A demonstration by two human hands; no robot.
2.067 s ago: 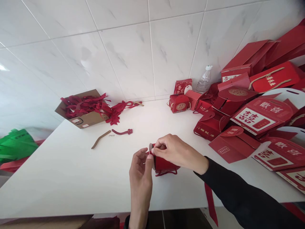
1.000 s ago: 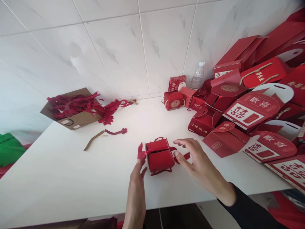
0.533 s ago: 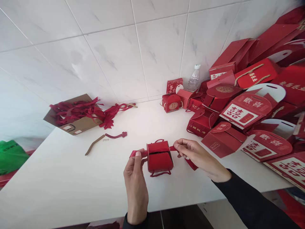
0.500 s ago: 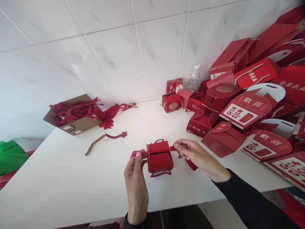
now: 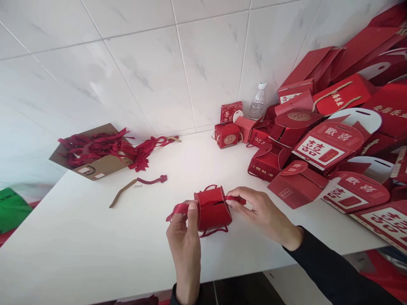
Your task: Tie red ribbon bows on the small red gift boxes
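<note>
A small red gift box [image 5: 213,217] with rounded flaps and cord handles sits near the table's front edge, a narrow dark gap along its top. At its left end, my left hand [image 5: 184,231] pinches a red ribbon [image 5: 181,208] between thumb and fingers. My right hand [image 5: 257,212] is closed on the ribbon at the opposite end, its fingertips close against the box. Whether the ribbon runs through the box as one piece is hidden.
A cardboard box [image 5: 108,167] of red ribbons stands at the left, some spilling out. Two strips, one tan [image 5: 122,194] and one dark red [image 5: 148,181], lie before it. Many red gift boxes [image 5: 318,146] are piled at the right, beside a plastic bottle [image 5: 257,101] near the tiled wall.
My right hand has moved in closer to the box's right end, and the ribbon tail hanging below it is out of sight. My left hand's ribbon now loops out further left.
</note>
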